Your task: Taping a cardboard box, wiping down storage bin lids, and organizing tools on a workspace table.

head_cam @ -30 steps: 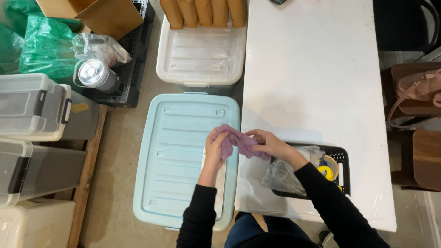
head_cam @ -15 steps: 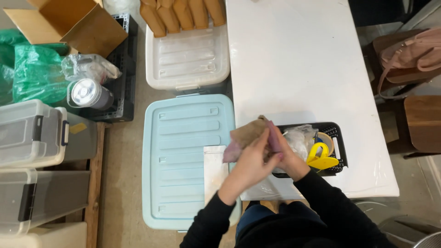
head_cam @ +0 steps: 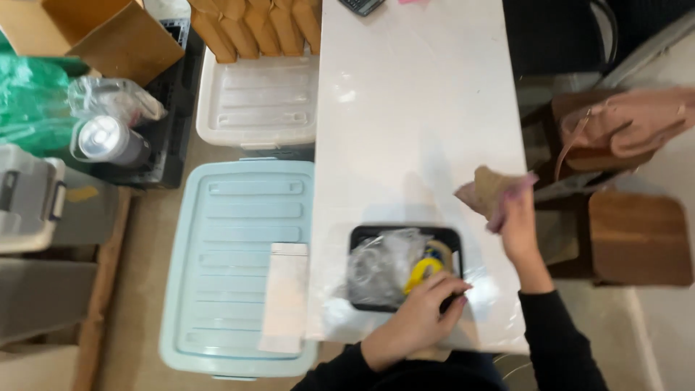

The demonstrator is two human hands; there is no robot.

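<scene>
Left hand (head_cam: pixel 420 318) sits at the near edge of the table (head_cam: pixel 413 108), fingers curled down onto the near rim of a black tray (head_cam: pixel 362 239); whether it grips the rim or just rests on it, can't tell. Right hand (head_cam: pixel 515 217) is up off the right edge of the table, closed round a crumpled brown-pink cloth (head_cam: pixel 486 190) w/ its fingers pinching the bunched fabric.

Going left to right: on the floor at far left, a green bag (head_cam: pixel 32 101) and a cardboard box (head_cam: pixel 94 29), then a shiny can (head_cam: pixel 101 137) in a dark crate. Next, a pale blue bin lid (head_cam: pixel 232 217) w/ a white paper slip (head_cam: pixel 284 297) lying on its right part, near the table's left edge. Behind it, a white bin lid (head_cam: pixel 257 101) and a row of brown packets (head_cam: pixel 253 22).

On the table, the tray stands near the near edge, approx mid-width. Inside: a clear plastic bag (head_cam: pixel 380 264) on the left, something yellow (head_cam: pixel 420 271) to the right of it. Rest of the tabletop is bare white bar a dark item at the far edge. Off the right edge: a pink bag (head_cam: pixel 630 123) on a wooden chair (head_cam: pixel 637 239).

Progress, as a judgement: cloth is out and in hand, not yet laid on the table or in the tray. Tray contents look untouched, bag unopened. So early to mid stage; placing or using the cloth, plus anything w/ the tray, is left.
</scene>
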